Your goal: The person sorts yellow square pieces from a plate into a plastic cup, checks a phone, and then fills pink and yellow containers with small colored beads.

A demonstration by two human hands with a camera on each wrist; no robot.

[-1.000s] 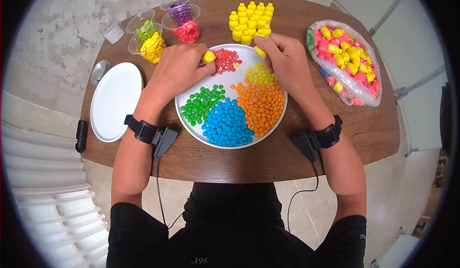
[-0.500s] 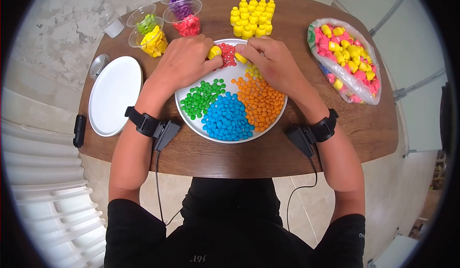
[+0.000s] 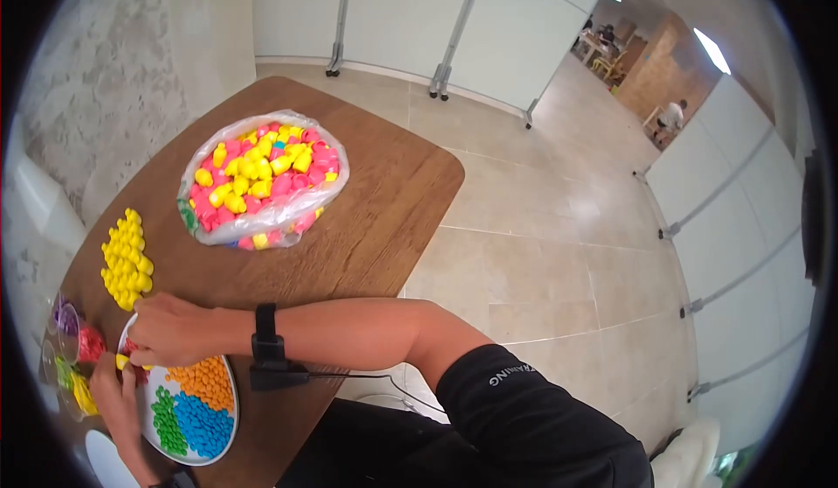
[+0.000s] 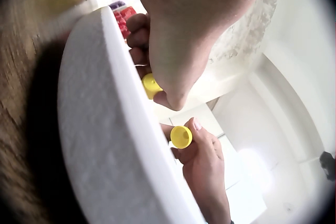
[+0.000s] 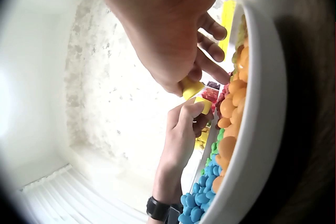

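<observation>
Above the white plate (image 3: pixel 229 440) of sorted coloured candies, the left hand (image 3: pixel 118 405) pinches a small yellow piece (image 3: pixel 122 361). In the left wrist view that piece (image 4: pixel 151 86) sits between its thumb and fingers. Beside it the right hand (image 3: pixel 179 335) holds another yellow piece, whose hollow round end (image 4: pixel 181 137) shows in the left wrist view. The right wrist view has both pieces close together, the right hand's (image 5: pixel 191 87) above the left hand's (image 5: pixel 203 106); whether they touch, I cannot tell.
A clear bag (image 3: pixel 336 178) of pink and yellow pieces lies on the brown table (image 3: pixel 384 200). Yellow bottle-shaped pieces (image 3: pixel 127 261) stand in a group by the far edge. Cups with red (image 3: pixel 90 344) and yellow bits (image 3: pixel 84 395) and a white plate (image 3: pixel 106 460) are at the left.
The head view has swung to the right, so the table now lies at the left of the picture. Both hands have come closer together over the plate, still holding the yellow pieces.
</observation>
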